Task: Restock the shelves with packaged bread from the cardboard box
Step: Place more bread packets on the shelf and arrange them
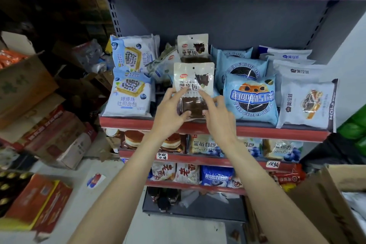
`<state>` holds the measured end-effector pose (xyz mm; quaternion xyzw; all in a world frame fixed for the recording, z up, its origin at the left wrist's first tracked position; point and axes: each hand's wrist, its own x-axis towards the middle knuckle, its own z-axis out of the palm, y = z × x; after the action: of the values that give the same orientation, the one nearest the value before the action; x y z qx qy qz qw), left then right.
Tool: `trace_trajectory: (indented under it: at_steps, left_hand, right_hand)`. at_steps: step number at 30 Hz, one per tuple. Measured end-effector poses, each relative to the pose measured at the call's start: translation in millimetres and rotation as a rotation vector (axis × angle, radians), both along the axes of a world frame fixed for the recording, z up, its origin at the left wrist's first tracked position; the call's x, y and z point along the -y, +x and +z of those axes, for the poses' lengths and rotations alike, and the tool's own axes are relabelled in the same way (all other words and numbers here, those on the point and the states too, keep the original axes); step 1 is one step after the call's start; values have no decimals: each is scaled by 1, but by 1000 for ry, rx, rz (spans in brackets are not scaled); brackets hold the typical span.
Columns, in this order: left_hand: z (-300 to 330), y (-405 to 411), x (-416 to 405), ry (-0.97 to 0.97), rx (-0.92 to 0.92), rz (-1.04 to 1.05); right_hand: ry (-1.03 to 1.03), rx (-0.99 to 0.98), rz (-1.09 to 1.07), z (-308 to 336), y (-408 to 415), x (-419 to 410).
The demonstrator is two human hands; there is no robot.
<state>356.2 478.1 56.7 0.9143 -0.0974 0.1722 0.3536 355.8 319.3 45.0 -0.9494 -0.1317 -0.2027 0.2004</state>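
Observation:
A clear-and-white packet of dark bread (193,83) stands upright at the front of the red-edged shelf (126,122), in the middle. My left hand (171,113) grips its lower left side, thumb across the front. My right hand (218,114) holds its lower right side, with one finger lying across the front. A second packet of the same kind (193,48) stands behind it. The cardboard box (336,200) sits open at the lower right, partly out of view.
Blue toast packets (128,93) stand to the left, blue round-bread packets (250,99) and white packets (307,103) to the right. Lower shelves (198,158) hold more bread. Stacked cartons (29,89) crowd the left; an orange carton (37,204) lies on the floor.

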Motion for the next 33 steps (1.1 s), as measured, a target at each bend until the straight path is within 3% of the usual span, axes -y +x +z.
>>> trace_trajectory:
  at_steps: [5, 11, 17, 21, 24, 30, 33]
  left_hand:
    - [-18, 4, -14, 30, 35, 25]
    - [-20, -6, -26, -64, -30, 42]
    - [9, -33, -15, -170, 164, 222]
    - [45, -58, 13, -288, 208, 85]
    - [61, -82, 50, -332, 133, -103]
    - [33, -133, 161, -10, -117, -535]
    - [9, -158, 225, -14, -152, -652]
  right_hand:
    - [-62, -97, 0, -6, 7, -15]
    - [28, -76, 18, -10, -5, -10]
    - [177, 196, 86, 11, -21, 9]
    - [241, 378, 134, 39, -38, 34]
    - [236, 247, 152, 61, -66, 75]
    - [89, -210, 49, 44, -162, 222]
    - [186, -310, -78, 20, -213, 308]
